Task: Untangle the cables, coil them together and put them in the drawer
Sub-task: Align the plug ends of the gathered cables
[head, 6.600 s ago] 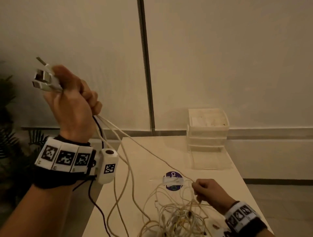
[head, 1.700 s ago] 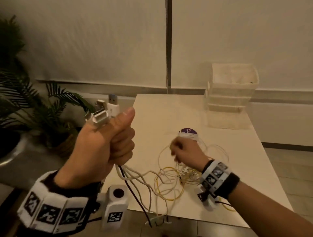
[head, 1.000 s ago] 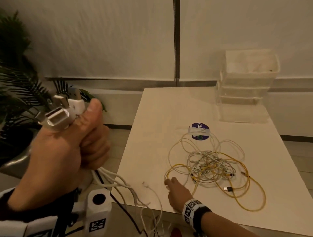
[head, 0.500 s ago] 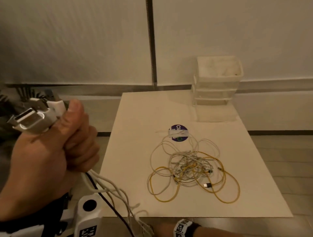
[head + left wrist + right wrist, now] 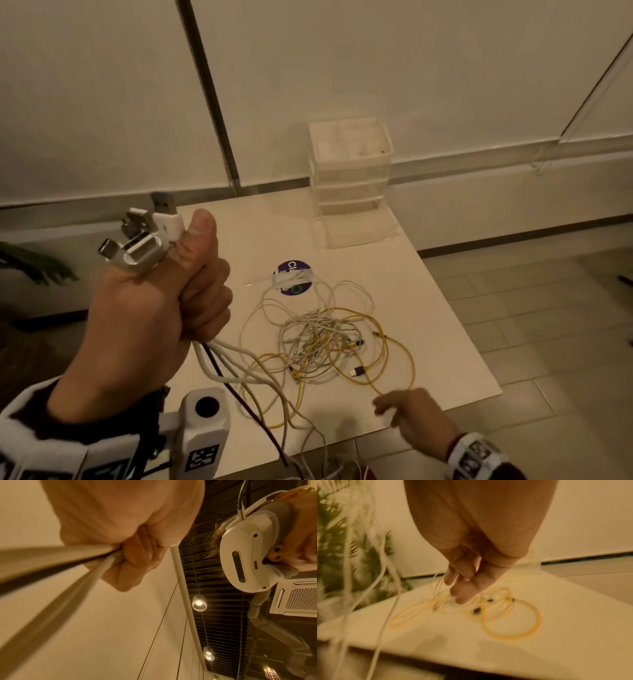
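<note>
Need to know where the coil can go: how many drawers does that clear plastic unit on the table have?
3 drawers, stacked one above another in the drawer unit at the table's far edge: top, middle, and bottom. All look pushed in; whether an open tray sits above the top one is hard to tell.

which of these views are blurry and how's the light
Head view: dim, warm light, mostly sharp; the left hand and the cable tangle read clearly. Left wrist view: the gripped cables smear out of focus up close. Right wrist view: motion-blurred throughout, right hand and yellow cable soft.
</note>
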Demonstrator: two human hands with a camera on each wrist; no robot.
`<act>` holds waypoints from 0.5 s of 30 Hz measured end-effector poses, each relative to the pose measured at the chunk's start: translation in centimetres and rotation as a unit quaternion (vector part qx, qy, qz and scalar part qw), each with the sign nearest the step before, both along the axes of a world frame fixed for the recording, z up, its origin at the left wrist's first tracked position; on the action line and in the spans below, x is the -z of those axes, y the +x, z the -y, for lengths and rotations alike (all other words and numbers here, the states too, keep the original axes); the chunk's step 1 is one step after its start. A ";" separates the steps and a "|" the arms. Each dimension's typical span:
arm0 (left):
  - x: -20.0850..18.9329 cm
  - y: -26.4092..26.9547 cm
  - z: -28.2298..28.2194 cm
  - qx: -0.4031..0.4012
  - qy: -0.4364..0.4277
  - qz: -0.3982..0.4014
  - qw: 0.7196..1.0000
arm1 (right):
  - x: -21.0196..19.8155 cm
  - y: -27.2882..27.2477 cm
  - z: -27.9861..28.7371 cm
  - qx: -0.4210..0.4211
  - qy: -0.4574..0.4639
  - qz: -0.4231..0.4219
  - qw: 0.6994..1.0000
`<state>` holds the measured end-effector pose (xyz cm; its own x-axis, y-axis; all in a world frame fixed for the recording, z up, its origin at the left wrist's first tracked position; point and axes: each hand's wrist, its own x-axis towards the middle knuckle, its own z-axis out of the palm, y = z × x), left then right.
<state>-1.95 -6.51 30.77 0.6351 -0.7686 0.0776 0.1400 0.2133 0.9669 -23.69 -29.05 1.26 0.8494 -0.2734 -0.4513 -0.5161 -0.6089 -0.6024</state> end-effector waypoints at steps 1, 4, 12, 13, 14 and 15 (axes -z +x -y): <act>0.0 -0.4 0.5 -0.001 0.003 0.007 1.000 | -0.9 0.6 1.6 0.047 -0.046 0.040 0.997; -0.1 -1.4 1.9 -0.006 0.008 0.015 1.000 | -1.0 2.8 5.0 0.041 -0.169 0.075 0.982; -0.2 -2.8 3.8 -0.038 0.002 0.066 0.997 | 2.1 8.2 4.7 -0.299 -0.379 -0.088 0.871; -0.2 -2.9 3.8 -0.040 0.002 0.069 0.997 | 2.5 8.2 4.8 -0.314 -0.387 -0.097 0.861; -0.1 -2.9 3.7 -0.043 0.000 0.076 0.996 | 2.5 8.3 5.1 -0.330 -0.392 -0.101 0.853; -0.1 -2.8 3.7 -0.051 -0.005 0.086 0.995 | 2.3 8.6 5.6 -0.345 -0.392 -0.097 0.847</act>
